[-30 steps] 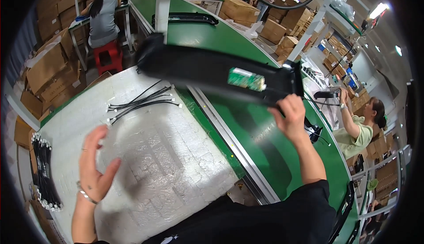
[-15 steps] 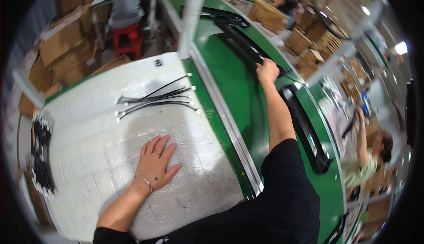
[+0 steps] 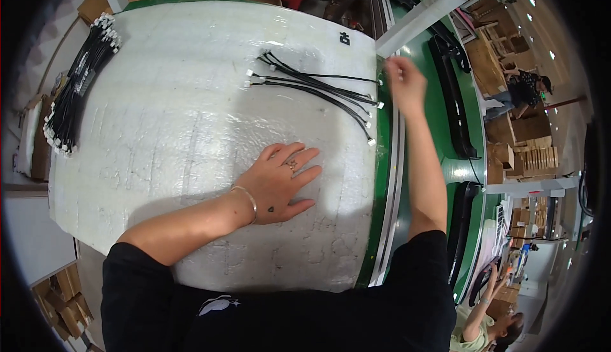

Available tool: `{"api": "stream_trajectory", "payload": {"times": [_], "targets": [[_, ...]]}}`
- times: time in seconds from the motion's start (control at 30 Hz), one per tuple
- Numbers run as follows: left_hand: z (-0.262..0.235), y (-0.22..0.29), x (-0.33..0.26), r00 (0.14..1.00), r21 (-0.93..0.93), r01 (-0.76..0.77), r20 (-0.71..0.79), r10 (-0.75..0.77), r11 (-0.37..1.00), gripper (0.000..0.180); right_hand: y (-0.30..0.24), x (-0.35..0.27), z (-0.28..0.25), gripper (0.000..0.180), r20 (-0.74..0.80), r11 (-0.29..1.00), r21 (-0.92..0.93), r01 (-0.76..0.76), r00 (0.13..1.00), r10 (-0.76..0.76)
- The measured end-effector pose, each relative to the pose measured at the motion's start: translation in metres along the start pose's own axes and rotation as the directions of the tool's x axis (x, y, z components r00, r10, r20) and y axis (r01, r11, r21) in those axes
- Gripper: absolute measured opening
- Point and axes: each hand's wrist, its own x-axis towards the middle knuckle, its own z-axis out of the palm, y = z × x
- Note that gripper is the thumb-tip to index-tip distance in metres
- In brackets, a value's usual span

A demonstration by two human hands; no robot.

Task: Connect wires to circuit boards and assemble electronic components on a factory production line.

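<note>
Cable bundle: a thick bundle of black cables with white plugs (image 3: 75,91) lies at the far left edge of the white table (image 3: 159,116), well apart from both hands.
Left hand: the left hand (image 3: 280,183) lies flat, palm down, on the white table; the fingers are spread a little and point up and to the right. It holds nothing. A thin bracelet (image 3: 247,200) sits at the wrist.
Left arm: the forearm comes from the lower left and rests on the table surface.
Loose cables: a few black cables with white connectors (image 3: 315,88) lie above the left hand, not touching it. Their right ends reach near the right hand.
Open room: wide bare table lies to the left of the left hand.
Table edge: a green rim with a metal rail (image 3: 389,180) runs between the two arms.
Right hand: the right hand (image 3: 404,84) is stretched forward over the rail. It is blurred, so I cannot tell if it pinches something.
Conveyor: the green belt (image 3: 445,154) with long black housings (image 3: 455,107) lies just right of the right arm.
</note>
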Motion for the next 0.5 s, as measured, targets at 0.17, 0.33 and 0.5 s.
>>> {"api": "stream_trajectory", "payload": {"times": [0.17, 0.33, 0.5], "targets": [[0.0, -0.005, 0.004, 1.0, -0.086, -0.027, -0.003, 0.026, 0.996, 0.05, -0.102, -0.016, 0.094, 0.02, 0.387, 0.823, -0.018, 0.568, 0.762, -0.518], [0.004, -0.012, 0.004, 0.994, -0.119, -0.091, -0.066, 0.084, 0.989, 0.048, -0.13, -0.001, 0.101, 0.012, 0.492, 0.784, -0.273, 0.557, 0.781, -0.384], [0.007, -0.027, -0.004, 0.976, -0.339, -0.115, -0.215, 0.042, 0.934, 0.04, -0.168, -0.02, 0.056, 0.009, 0.34, 0.852, -0.21, 0.479, 0.853, -0.396]]}}
